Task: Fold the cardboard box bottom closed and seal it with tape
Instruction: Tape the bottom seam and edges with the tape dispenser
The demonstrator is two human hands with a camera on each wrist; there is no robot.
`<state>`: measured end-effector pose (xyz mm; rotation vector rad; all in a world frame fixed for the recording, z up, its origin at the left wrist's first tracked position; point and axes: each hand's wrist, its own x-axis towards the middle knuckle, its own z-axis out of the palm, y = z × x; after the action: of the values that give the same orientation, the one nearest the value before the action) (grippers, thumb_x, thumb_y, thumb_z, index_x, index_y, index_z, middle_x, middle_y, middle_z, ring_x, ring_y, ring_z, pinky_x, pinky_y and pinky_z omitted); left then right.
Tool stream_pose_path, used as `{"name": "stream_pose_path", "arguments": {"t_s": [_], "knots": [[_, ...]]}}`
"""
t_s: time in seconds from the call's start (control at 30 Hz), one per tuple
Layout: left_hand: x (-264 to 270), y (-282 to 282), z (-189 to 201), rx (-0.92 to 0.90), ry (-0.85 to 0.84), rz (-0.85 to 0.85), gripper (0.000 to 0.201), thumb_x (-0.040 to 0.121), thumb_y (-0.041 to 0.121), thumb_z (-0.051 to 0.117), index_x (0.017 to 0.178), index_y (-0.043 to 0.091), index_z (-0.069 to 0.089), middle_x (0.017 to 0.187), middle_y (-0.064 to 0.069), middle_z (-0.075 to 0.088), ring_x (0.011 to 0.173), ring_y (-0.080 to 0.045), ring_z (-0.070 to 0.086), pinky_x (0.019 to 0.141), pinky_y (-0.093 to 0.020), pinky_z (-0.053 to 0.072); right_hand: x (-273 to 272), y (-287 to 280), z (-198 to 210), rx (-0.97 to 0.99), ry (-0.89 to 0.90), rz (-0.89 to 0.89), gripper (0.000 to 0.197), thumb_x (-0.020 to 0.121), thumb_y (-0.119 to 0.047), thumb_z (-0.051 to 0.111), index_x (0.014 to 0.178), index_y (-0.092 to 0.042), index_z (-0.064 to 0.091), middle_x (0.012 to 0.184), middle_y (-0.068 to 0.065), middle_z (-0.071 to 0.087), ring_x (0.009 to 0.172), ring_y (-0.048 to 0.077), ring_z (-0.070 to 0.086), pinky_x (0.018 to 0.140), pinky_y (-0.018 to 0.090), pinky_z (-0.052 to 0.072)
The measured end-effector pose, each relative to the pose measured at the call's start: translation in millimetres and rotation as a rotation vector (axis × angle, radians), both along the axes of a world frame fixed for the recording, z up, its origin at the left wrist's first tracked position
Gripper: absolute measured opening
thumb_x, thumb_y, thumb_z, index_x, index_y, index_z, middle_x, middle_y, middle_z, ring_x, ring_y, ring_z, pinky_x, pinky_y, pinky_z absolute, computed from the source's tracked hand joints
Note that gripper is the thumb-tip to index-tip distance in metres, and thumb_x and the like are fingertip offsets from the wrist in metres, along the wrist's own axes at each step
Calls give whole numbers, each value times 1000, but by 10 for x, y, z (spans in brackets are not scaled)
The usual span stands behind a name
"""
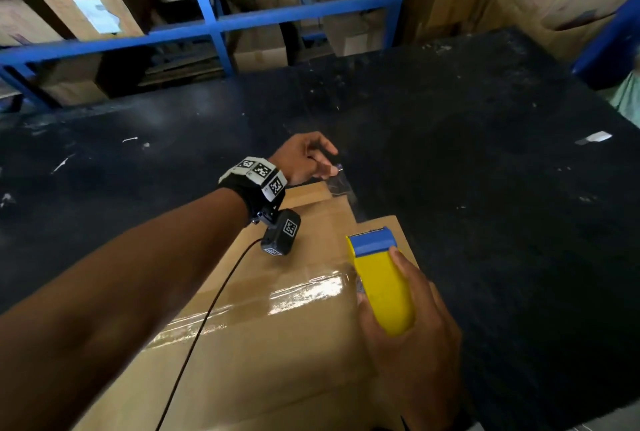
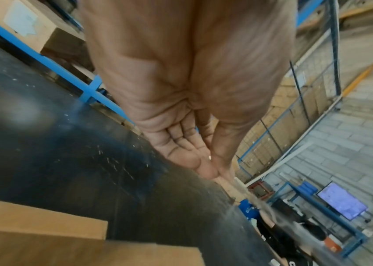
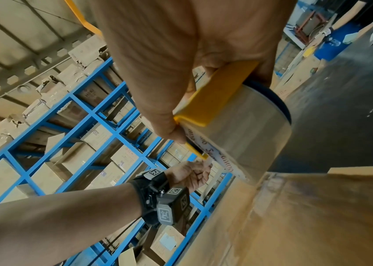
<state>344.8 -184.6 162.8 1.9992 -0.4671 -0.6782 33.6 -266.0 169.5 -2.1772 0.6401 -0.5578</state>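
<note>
Left hand (image 1: 304, 159) pinches the tape's (image 1: 341, 181) thin, clingy end; right hand (image 1: 412, 333) grips the dispenser (image 1: 379, 278) over the box (image 1: 277, 344) (light, stiff)

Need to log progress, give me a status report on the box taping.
Left hand pinching the free tape end past the far edge. Right hand gripping the yellow dispenser over the cardboard box. One strip already across. Nothing in the way.

A black scuffed table (image 1: 450, 140) lying under everything, a scrap of paper (image 1: 593, 137) sitting near its right edge, blue shelving (image 1: 214, 27) standing behind (brown cartons (image 1: 86, 11) filling it), a lit screen (image 2: 341, 201) glowing in the far corner.
</note>
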Motion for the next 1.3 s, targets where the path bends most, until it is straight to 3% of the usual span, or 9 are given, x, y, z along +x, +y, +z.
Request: {"name": "stream_pose_path", "arguments": {"t_s": [0.07, 0.13, 0.23, 0.47, 0.7, 0.83, 0.97, 1.17, 1.3], "knots": [[57, -43, -133, 13, -15, 4, 30, 84, 8, 82, 106, 21, 66, 84, -3, 77, 76, -12, 75, 84, -37, 60, 94, 21, -28, 17, -5, -5, 78, 67, -29, 90, 136, -37, 54, 94, -31, 44, 89, -24, 47, 66, 5, 30], [116, -47, -274, 47, -29, 6, 32, 83, 11, 84, 106, 24, 66, 86, -2, 78, 79, -11, 75, 88, -39, 60, 175, 22, -78, 19, 5, -7, 75, 68, -28, 89, 136, -31, 57, 93, -23, 48, 93, -27, 46, 62, 2, 34], [178, -35, -432, 103, -45, -5, 35, 82, 13, 84, 108, 28, 66, 88, -1, 78, 82, -9, 74, 95, -42, 57, 264, 18, -165, 38, 44, 7, 75, 70, -29, 87, 138, -29, 55, 98, -11, 54, 93, -26, 46, 69, -1, 39], [176, -70, -660, 225, -48, -90, 33, 86, 17, 81, 113, 28, 66, 90, 3, 76, 86, -6, 71, 93, -35, 54, 308, 39, -258, 68, 111, -4, 73, 74, -37, 83, 140, -31, 54, 101, -17, 48, 82, -13, 48, 66, 5, 32], [169, -135, -732, 422, -62, -267, 31, 89, 20, 75, 118, 31, 67, 104, 5, 72, 101, -14, 69, 102, -43, 54, 304, 75, -286, 77, 138, -15, 71, 77, -38, 81, 141, -33, 51, 99, -15, 47, 79, -11, 47, 63, 6, 30], [186, -115, -724, 521, -135, -256, 35, 86, 34, 79, 119, 31, 66, 116, 3, 68, 110, -18, 65, 101, -40, 53, 306, 79, -296, 70, 133, -21, 71, 74, -48, 71, 140, -32, 52, 100, -15, 49, 80, -12, 48, 64, 5, 30], [118, -40, -594, 443, -152, -188, 36, 85, 38, 81, 116, 26, 67, 106, 5, 70, 104, -16, 67, 95, -35, 53, 277, 69, -316, 55, 134, -13, 70, 76, -36, 83, 139, -30, 54, 103, -16, 52, 82, -10, 50, 66, 4, 32], [-508, 387, -306, 276, -406, -197, 30, 86, 34, 73, 114, 26, 67, 110, 2, 67, 101, -17, 64, 95, -43, 54, 253, 81, -264, 21, 110, -11, 69, 75, -35, 83, 139, -31, 56, 97, -10, 56, 78, 3, 48, 68, 8, 34], [-1452, 785, -330, 352, -526, -251, 64, 80, 62, 61, 135, 31, 56, 141, -1, 53, 128, -25, 51, 104, -47, 48, 261, 129, -271, 5, 146, -47, 70, 73, -39, 77, 138, -40, 52, 101, -4, 62, 85, 17, 61, 71, 27, 43]]}}
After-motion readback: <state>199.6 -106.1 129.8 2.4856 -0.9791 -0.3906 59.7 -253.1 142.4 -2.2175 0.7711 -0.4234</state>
